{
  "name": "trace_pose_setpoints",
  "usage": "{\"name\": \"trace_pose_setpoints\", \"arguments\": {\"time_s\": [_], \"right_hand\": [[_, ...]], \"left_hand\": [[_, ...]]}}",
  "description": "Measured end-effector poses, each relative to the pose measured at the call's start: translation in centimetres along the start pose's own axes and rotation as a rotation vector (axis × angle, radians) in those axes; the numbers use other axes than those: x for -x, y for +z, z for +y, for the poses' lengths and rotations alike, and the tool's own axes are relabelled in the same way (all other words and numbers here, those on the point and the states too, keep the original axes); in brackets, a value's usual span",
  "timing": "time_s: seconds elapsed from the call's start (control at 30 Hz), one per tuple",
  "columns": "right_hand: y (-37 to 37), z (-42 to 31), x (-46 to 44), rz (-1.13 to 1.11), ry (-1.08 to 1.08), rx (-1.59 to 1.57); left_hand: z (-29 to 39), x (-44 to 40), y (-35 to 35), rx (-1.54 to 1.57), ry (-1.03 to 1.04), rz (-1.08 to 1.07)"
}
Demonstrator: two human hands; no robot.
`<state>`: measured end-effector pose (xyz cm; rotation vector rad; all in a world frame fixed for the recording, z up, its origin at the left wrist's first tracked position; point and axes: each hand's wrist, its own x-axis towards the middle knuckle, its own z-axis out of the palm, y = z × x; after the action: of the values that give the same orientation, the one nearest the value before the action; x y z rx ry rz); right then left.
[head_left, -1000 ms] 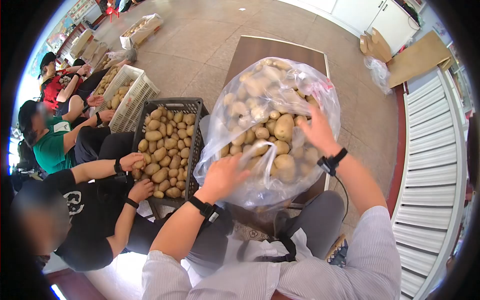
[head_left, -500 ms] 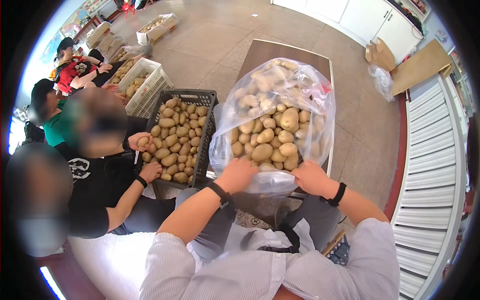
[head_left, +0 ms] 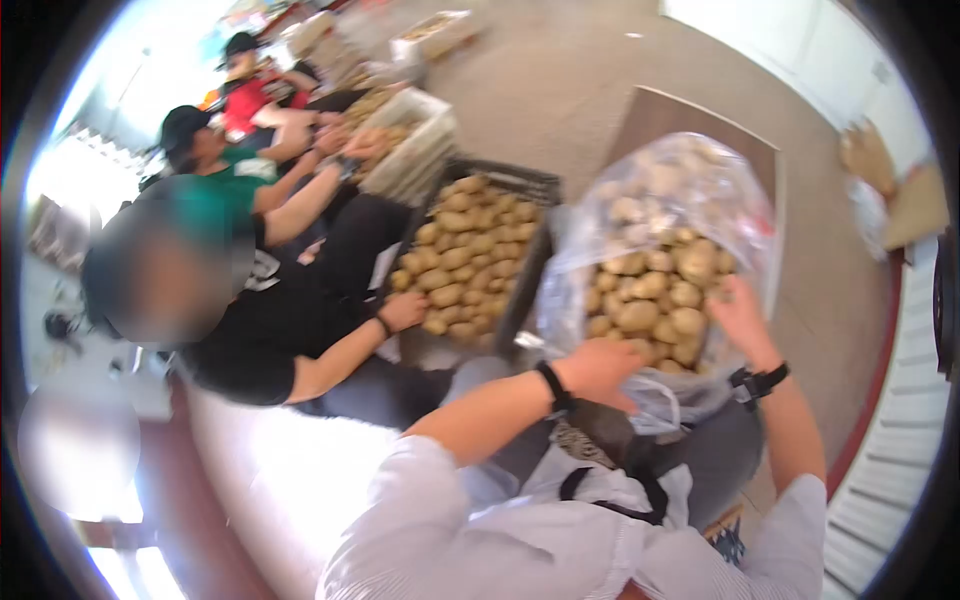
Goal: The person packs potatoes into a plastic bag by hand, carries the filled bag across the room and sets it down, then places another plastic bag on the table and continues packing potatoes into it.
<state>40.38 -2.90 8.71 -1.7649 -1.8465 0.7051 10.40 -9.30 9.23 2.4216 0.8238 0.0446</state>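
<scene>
In front of me a clear plastic bag [head_left: 580,235] full of potatoes [head_left: 640,316] lies with its mouth toward me. My left hand [head_left: 603,372] rests at the near edge of the mouth, fingers stretched out beside the closest potatoes. Along the right side of the mouth, my right hand [head_left: 738,312] has its fingers bent in against the plastic, seemingly pinching the bag's edge. Motion blur softens its fingertips. The near rim of the bag sags toward my lap.
Under the bag is a brown tabletop [head_left: 645,120]. To the left stands a black crate [head_left: 540,185] of potatoes, with a co-worker's hand [head_left: 404,311] at its near left corner. Behind it is a white crate [head_left: 425,150]. A white slatted panel [head_left: 890,475] runs along the right.
My view has swung left, so the scene sits further right. My left hand has loosened from the near rim and spread its fingers. My right hand has moved up the bag's right side.
</scene>
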Motion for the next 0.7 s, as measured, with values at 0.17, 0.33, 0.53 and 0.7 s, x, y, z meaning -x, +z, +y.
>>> {"name": "trace_pose_setpoints", "arguments": {"time_s": [0.17,0.33,0.53,0.7], "right_hand": [[1.3,3.1,-7.9,0.253,-0.049,0.300],[0.6,0.4,-11.8,0.202,0.174,0.421],[1.9,5.6,-18.6,0.340,-0.054,0.284],[1.0,1.8,-22.5,0.405,-0.109,-0.066]], "left_hand": [[0.4,0.1,0.2,0.062,0.049,0.038],[-0.6,-0.2,0.6,0.073,0.105,0.020],[-1.6,-0.9,2.4,0.135,0.155,-0.064],[-1.7,-1.0,2.1,0.124,0.151,-0.068]]}}
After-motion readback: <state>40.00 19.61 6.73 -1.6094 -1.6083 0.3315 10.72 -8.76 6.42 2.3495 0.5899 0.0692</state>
